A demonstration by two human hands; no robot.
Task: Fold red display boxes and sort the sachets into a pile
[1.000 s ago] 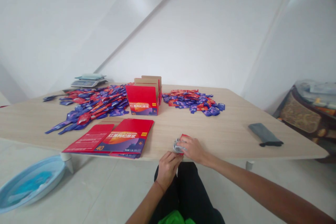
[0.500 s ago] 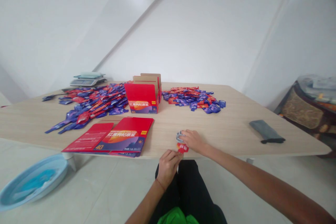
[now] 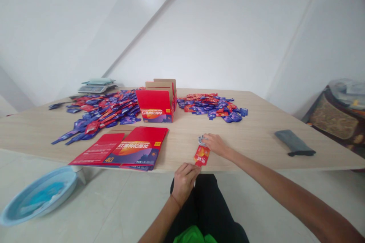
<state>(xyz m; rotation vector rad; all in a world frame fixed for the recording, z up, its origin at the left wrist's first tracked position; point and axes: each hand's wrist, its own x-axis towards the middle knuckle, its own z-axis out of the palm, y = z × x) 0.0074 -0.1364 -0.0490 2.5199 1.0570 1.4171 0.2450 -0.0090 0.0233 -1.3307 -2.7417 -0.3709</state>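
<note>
Near the table's front edge, my left hand (image 3: 186, 180) pinches the lower end of a red sachet (image 3: 202, 155) with orange markings and white print. The sachet lies on the wooden table (image 3: 242, 133). At its upper end my right hand (image 3: 216, 144) is closed on a small grey-white thing (image 3: 202, 140), whose kind I cannot make out. To the left lie flat red-and-purple cartons (image 3: 134, 148) in a stack. Beyond them, open red cartons (image 3: 156, 106) stand upright one behind another.
Piles of red and blue sachets lie at left (image 3: 108, 108) and right (image 3: 211, 106) of the standing cartons. A weighing scale (image 3: 95, 88) sits at the back left. A grey pouch (image 3: 293, 142) lies at right. A blue basin (image 3: 40, 197) stands below the table's left side.
My right hand has moved up and away from my left, with the grey-white thing in it. More of the red sachet shows between the hands. The left hand has hardly moved.
</note>
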